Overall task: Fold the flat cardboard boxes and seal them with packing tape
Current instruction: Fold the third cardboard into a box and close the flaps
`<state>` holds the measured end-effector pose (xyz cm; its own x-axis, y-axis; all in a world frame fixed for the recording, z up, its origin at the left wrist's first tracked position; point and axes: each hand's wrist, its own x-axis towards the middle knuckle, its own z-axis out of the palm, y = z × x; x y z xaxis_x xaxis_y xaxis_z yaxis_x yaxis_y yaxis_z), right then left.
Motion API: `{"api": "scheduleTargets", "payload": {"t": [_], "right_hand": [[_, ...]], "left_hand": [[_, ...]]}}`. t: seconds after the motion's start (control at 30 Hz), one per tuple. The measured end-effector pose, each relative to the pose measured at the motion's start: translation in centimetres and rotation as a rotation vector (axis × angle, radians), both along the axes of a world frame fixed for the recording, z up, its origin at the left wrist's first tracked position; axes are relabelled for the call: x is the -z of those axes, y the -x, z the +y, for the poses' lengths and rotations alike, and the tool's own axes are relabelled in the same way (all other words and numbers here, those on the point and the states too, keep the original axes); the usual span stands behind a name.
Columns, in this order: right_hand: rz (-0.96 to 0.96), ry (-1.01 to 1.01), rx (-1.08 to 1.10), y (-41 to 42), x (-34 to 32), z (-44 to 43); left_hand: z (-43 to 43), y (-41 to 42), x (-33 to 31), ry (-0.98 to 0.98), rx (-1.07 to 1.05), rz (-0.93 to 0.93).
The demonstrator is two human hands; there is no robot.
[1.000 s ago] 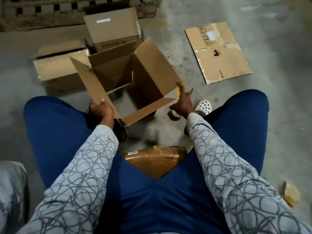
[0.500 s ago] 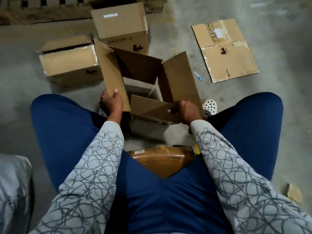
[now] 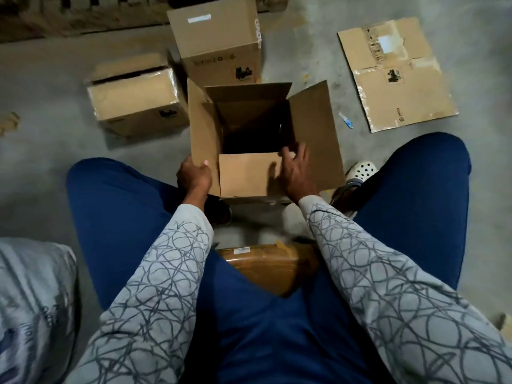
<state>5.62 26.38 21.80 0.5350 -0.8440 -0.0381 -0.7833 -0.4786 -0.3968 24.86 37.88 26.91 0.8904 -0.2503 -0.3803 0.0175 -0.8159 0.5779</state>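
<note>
Head view: a person sat above a concrete floor [image 3: 50,176], knees in blue trousers spread wide. Between the knees stood the open cardboard box [image 3: 246,176], mouth up, its inside dark. Its four top flaps were unsealed: the left flap [image 3: 202,126] and the right flap [image 3: 315,134] stood up and leaned outward, the far flap [image 3: 249,92] tilted back, and the near flap [image 3: 243,189] lay toward the person.

The left hand [image 3: 194,176] pinched the near corner of the left flap, thumb on the inner face and the other fingers hidden behind the card. The right hand [image 3: 297,173] lay with spread, fairly straight fingers on the right end of the near flap, fingertips at the box's rim, gripping nothing.

Farther out on the floor, a taped box [image 3: 135,103] lay on its side left of the open one. An upright box with a white label [image 3: 219,42] stood just behind it. A flat cardboard box [image 3: 396,76] lay well apart to the right, with a small blue-and-white scrap [image 3: 345,120] between it and the right flap.

A white perforated clog [image 3: 361,170] showed beside the right knee. A brown tape-wrapped package [image 3: 266,264] sat under the person, between the thighs. A grey sack [image 3: 33,300] filled the lower left corner.
</note>
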Motion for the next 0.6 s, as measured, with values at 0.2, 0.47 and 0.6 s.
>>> {"api": "scheduleTargets", "payload": {"t": [0.2, 0.47, 0.6], "right_hand": [[0.348, -0.433, -0.308, -2.6, 0.3, -2.2], [-0.141, 0.038, -0.156, -7.3, -5.4, -10.4], [0.035, 0.010, -0.256, -8.2, -5.8, -12.9]], "left_hand": [[-0.2, 0.1, 0.3, -0.030, 0.043, 0.003], [-0.1, 0.1, 0.8, -0.077, 0.104, -0.028], [0.0, 0.4, 1.0, -0.097, 0.140, -0.006]]}}
